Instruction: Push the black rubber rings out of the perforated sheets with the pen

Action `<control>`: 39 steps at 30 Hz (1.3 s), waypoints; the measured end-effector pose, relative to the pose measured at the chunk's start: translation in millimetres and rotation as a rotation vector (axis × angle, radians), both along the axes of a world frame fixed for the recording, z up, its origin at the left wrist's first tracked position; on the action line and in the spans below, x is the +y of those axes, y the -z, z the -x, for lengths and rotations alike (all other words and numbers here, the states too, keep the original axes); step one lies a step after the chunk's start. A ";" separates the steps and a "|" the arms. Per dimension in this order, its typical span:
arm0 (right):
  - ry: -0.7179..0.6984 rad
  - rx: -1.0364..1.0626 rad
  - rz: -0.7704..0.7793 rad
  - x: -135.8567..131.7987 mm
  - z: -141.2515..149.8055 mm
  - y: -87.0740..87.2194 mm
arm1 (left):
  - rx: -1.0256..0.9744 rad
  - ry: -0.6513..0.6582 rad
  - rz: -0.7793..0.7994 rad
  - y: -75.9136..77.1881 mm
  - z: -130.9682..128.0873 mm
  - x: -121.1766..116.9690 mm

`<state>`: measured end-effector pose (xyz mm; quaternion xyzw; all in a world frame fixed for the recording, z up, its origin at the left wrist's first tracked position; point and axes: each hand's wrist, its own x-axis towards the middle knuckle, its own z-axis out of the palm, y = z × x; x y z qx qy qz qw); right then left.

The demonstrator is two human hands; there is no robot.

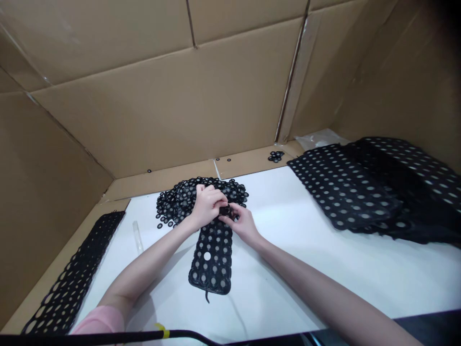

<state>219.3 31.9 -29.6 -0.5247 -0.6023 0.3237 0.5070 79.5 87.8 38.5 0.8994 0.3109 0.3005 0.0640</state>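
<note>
A black rubbery sheet (pixel 218 264) with rows of grey round spots lies lengthwise on the white table in front of me. One spot near its middle is bright white, and a thin black tail sticks out at its near end. At the sheet's far end, my left hand (pixel 210 205) and my right hand (pixel 244 224) come together with fingers pinched on a small dark part (pixel 225 210). The fingers partly cover this part, and whether it belongs to the sheet cannot be made out. Just behind my hands spreads a heap of small black rings (pixel 180 197).
Perforated black sheets (pixel 345 187) are piled at the right, beside clear plastic film (pixel 319 139). A long perforated strip (pixel 84 264) lies at the left, near a clear tube (pixel 137 236). Loose rings (pixel 275 156) sit by the cardboard wall (pixel 201 101). A black cable (pixel 187 333) crosses the front.
</note>
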 end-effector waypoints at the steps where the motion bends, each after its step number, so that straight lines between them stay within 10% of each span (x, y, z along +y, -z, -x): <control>1: -0.002 0.000 -0.002 -0.1 0.0 0.3 | -0.025 -0.006 0.014 -1.5 0.2 1.9; 12: -0.034 0.037 -0.031 -1.2 -0.3 0.4 | -0.448 -0.072 0.386 6.3 0.8 18.3; 17: -0.057 0.038 0.017 -5.9 0.2 -7.9 | -0.655 -0.147 0.295 -22.4 15.2 40.7; 21: -0.036 0.048 0.018 -5.1 0.1 -7.4 | -0.516 -0.162 0.120 -38.6 26.1 48.8; 32: -0.038 0.046 -0.039 -7.5 -1.5 -10.2 | 0.079 -0.153 -0.166 -3.2 47.3 66.8; 39: -0.060 0.062 -0.082 -5.4 -1.9 -9.5 | -0.002 -0.046 -0.155 -12.7 50.0 42.6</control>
